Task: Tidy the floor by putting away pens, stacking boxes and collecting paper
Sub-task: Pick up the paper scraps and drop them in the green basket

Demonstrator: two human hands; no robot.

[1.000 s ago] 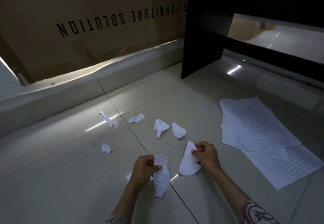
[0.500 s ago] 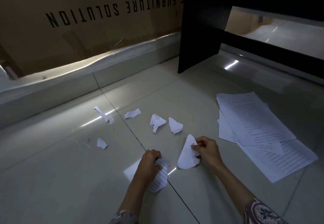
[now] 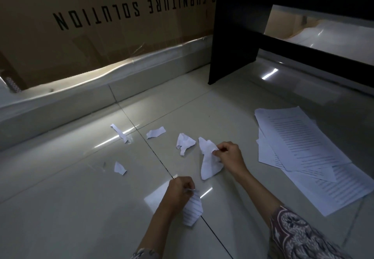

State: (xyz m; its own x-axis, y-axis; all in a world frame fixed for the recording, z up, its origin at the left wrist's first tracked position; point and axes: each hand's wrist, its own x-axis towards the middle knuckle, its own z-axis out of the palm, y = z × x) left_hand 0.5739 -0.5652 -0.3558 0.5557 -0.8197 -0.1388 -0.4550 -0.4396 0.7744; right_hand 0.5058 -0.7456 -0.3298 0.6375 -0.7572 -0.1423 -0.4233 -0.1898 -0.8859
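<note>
Right hand (image 3: 229,157), having advanced from the tile seam (image 3: 162,163) toward the crumpled scraps, pinches a blank torn sheet (image 3: 209,167). Left hand (image 3: 179,195) grips a lined torn piece (image 3: 192,210), now lower, astride that seam on glossy tiles.

Glossy tiled floor (image 3: 60,208), matt cardboard box (image 3: 91,46), crumpled paper scraps (image 3: 185,143)

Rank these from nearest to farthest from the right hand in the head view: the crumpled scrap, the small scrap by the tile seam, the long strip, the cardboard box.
From the right hand:
1. Crumpled scrap, just to its left.
2. Small scrap by the tile seam, farther left.
3. Long strip, left beyond the seam.
4. Cardboard box, against the far wall.
</note>
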